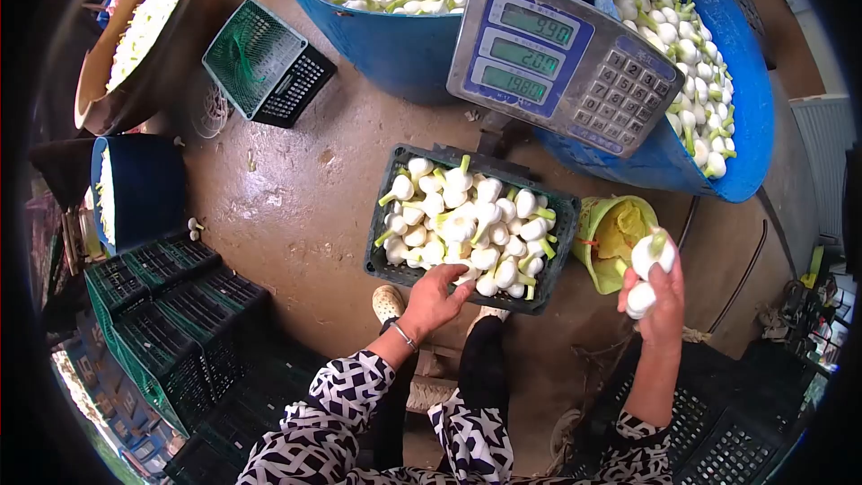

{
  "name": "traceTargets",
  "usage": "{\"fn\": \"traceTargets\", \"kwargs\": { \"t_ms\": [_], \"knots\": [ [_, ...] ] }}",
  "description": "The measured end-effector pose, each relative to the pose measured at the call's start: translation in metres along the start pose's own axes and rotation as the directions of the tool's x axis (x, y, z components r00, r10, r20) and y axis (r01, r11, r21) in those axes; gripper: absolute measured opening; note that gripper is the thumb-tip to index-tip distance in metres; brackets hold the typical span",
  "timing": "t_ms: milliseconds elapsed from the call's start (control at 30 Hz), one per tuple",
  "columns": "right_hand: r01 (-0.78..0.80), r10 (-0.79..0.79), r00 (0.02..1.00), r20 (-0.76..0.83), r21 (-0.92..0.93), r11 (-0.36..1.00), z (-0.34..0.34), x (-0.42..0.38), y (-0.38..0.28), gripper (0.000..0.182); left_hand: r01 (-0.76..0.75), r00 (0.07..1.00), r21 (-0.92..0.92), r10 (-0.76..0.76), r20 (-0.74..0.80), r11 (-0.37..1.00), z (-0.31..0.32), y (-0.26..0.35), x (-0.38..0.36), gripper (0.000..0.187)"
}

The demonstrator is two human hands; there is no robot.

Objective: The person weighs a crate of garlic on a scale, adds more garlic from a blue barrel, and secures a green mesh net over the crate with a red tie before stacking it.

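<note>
A dark crate [373,247] full of white garlic bulbs [458,226] with short green stems rests beneath a digital scale display [561,63]. My left hand [437,299] reaches over the crate's near edge, its fingers bent against a bulb there. To the right of the crate, my right hand [658,296] is raised and closed around garlic bulbs [653,254], one above and one lower at the fingers. A yellow-green bucket [597,265] with a yellow bag inside stands just behind that hand.
Large blue tubs [386,49] of garlic stand at the back and right. An empty green-lined crate [256,63] lies at the upper left, near a brown tub [94,81]. Stacked crates [171,323] fill the lower left; black crates [727,431] lie at lower right.
</note>
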State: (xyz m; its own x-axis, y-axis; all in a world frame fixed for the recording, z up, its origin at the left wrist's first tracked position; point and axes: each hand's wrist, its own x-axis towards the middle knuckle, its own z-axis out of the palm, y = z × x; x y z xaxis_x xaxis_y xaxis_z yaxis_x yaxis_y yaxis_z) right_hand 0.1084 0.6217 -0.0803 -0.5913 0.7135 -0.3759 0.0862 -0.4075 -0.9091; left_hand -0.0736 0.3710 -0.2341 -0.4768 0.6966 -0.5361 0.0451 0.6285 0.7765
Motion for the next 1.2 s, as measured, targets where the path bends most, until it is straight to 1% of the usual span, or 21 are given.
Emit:
{"fn": "traceTargets", "kwargs": {
  "t_ms": [33,67,100,167,233,300,367,433,500,567,600,667,700,767,833,900,967,1033,1100,1167,1200],
  "knots": [
    [0.066,-0.068,0.996,-0.050,-0.036,0.997,-0.008,0.017,-0.024,0.055,-0.197,0.970,0.181,0.219,-0.106,0.963,0.003,-0.016,0.008,0.036],
    [0.108,-0.114,0.990,-0.087,-0.069,0.992,-0.014,0.036,-0.051,0.053,-0.264,0.945,0.269,0.304,-0.120,0.926,-0.001,-0.014,0.013,0.035],
    [0.108,-0.108,0.994,0.019,0.002,0.994,-0.042,0.057,-0.077,0.056,-0.324,0.913,0.356,0.389,-0.126,0.876,-0.005,-0.011,0.021,0.034],
    [0.193,-0.187,0.976,-0.111,0.043,0.980,-0.048,0.090,-0.121,0.060,-0.311,0.921,0.414,0.379,-0.091,0.855,-0.004,-0.008,0.038,0.038],
    [0.204,-0.257,0.846,-0.468,-0.161,0.966,-0.055,0.110,-0.122,0.059,-0.398,0.822,0.632,0.564,-0.076,0.665,0.001,-0.005,0.059,0.042],
    [0.162,-0.271,0.799,-0.536,-0.243,0.956,-0.068,0.108,-0.087,0.059,-0.397,0.826,0.678,0.562,-0.030,0.619,0.016,-0.022,0.080,0.044],
    [0.175,-0.296,0.908,-0.295,-0.374,0.911,-0.056,0.090,-0.036,0.052,-0.337,0.871,0.737,0.491,0.008,0.586,0.024,-0.044,0.088,0.040],
    [0.150,-0.325,0.938,-0.123,-0.701,0.697,-0.053,0.074,0.033,0.045,-0.215,0.957,0.761,0.287,0.040,0.612,0.016,-0.070,0.083,0.032],
    [0.259,-0.392,0.918,0.065,-0.845,0.467,-0.013,0.049,0.076,0.041,-0.111,0.953,0.700,0.276,-0.127,0.706,-0.003,-0.109,0.068,0.039],
    [0.307,-0.371,0.914,0.162,-0.874,0.376,0.001,0.037,0.110,0.041,0.043,0.938,0.545,0.155,-0.311,0.837,-0.013,-0.133,0.056,0.045],
    [0.239,-0.261,0.958,0.123,-0.845,0.479,0.003,0.033,0.132,0.040,0.010,0.965,0.506,0.125,-0.231,0.862,-0.019,-0.140,0.055,0.063],
    [0.119,-0.087,0.993,0.084,-0.816,0.566,0.010,0.032,0.175,0.040,-0.100,0.955,0.475,0.219,-0.201,0.874,-0.010,-0.137,0.051,0.068],
    [0.205,-0.141,0.977,0.158,-0.877,0.435,0.015,0.037,0.192,0.039,-0.204,0.933,0.428,0.307,-0.188,0.880,-0.003,-0.128,0.045,0.073],
    [0.383,-0.236,0.917,0.321,-0.871,0.306,0.025,0.059,0.210,0.043,-0.345,0.924,0.468,0.383,0.015,0.814,0.004,-0.109,0.038,0.078],
    [0.382,-0.219,0.920,0.326,-0.874,0.302,0.038,0.090,0.223,0.046,-0.465,0.881,0.555,0.423,0.213,0.690,0.008,-0.091,0.040,0.070],
    [0.380,-0.196,0.922,0.333,-0.876,0.296,0.046,0.126,0.237,0.049,-0.444,0.881,0.660,0.431,0.197,0.606,0.012,-0.106,0.060,0.058],
    [0.323,0.017,0.945,0.327,-0.939,0.117,0.048,0.154,0.254,0.056,-0.435,0.870,0.572,0.489,0.066,0.695,0.005,-0.110,0.076,0.046],
    [0.346,0.059,0.933,0.356,-0.929,0.131,0.044,0.163,0.252,0.060,-0.502,0.853,0.479,0.505,0.136,0.720,-0.005,-0.116,0.085,0.046],
    [0.322,0.058,0.912,0.406,-0.797,0.511,0.028,0.160,0.241,0.060,-0.530,0.844,0.562,0.461,0.274,0.636,-0.023,-0.115,0.088,0.047],
    [0.087,0.143,0.921,0.361,-0.550,0.831,0.018,0.151,0.226,0.053,-0.565,0.822,0.523,0.489,0.291,0.638,-0.031,-0.110,0.089,0.047],
    [0.094,0.136,0.922,0.362,-0.552,0.829,0.010,0.150,0.225,0.053,-0.576,0.811,0.537,0.510,0.286,0.616,-0.031,-0.105,0.088,0.046]
  ]
}}
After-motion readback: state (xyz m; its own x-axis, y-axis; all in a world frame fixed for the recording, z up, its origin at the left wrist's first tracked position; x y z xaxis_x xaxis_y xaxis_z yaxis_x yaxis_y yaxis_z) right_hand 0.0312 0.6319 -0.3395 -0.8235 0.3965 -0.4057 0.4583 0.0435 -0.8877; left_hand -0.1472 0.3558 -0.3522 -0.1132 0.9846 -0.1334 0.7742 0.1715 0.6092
